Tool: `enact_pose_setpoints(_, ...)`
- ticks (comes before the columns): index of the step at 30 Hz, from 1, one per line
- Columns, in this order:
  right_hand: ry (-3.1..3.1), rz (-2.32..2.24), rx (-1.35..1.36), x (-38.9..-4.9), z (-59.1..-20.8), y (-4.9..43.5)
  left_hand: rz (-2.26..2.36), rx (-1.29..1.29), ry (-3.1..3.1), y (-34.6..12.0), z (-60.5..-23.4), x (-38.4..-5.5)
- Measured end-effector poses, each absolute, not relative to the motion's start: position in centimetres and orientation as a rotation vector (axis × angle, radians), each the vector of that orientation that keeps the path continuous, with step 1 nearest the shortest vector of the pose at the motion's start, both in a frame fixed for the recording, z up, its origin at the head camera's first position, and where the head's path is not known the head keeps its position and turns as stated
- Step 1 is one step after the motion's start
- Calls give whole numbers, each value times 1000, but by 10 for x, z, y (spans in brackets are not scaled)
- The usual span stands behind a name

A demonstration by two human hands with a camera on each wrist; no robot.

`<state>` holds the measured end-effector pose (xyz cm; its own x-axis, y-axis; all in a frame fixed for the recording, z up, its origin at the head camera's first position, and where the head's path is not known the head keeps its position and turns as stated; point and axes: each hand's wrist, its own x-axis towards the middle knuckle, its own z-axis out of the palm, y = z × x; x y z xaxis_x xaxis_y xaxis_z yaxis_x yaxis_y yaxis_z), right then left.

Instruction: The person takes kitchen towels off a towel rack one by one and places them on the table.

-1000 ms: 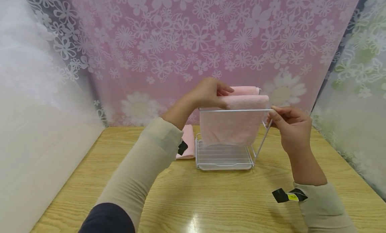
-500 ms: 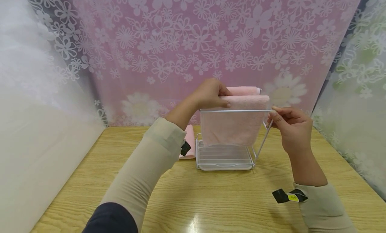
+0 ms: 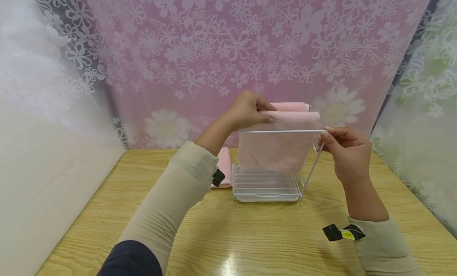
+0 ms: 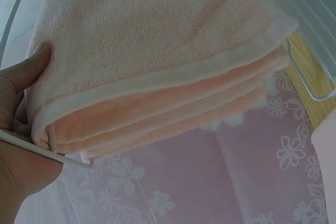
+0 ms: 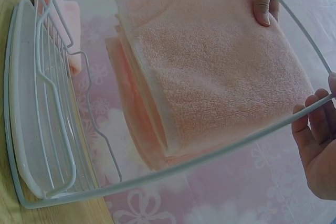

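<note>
A white wire rack (image 3: 267,195) with a slatted base and raised top bars stands on the table. Over one of its upper bars hangs a folded pink towel (image 3: 276,151), and a second pink towel (image 3: 290,106) hangs just behind it. My left hand (image 3: 248,110) pinches the nearer towel at its top left, thumb in front and fingers behind. At the right end of the front top bar, my right hand (image 3: 348,153) pinches the wire between thumb and fingers. In the left wrist view, the towel's layered side edge (image 4: 168,80) shows beside the thumb.
Another folded pink towel (image 3: 224,168) lies on the wooden table (image 3: 200,236) left of the rack, partly hidden by my left sleeve. A white tray (image 5: 26,98) sits under the rack's slats. A pink flowered curtain (image 3: 200,49) closes off the back.
Little differs. My left hand shifts slightly at the towel's top fold, and the nearer towel's top edge sits a touch higher. My right hand stays on the rack's corner.
</note>
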<state>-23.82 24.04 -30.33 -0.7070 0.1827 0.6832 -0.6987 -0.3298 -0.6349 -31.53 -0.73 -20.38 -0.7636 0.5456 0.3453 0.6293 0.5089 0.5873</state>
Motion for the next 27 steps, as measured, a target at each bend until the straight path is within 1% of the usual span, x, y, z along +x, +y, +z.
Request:
enact_pose_setpoints(6,-1340,2079,685,-237,-303,241,-1208,-967,-2651,-8,-201,-315)
enact_pose_setpoints(15,-1339,2073,673,-237,-303,239,-1302,-953,-2600,-13,-196,-308)
enact_pose_setpoints(27,-1346,2032,660,-236,-302,237,-1317,-1029,-2572,-22,-179,-288)
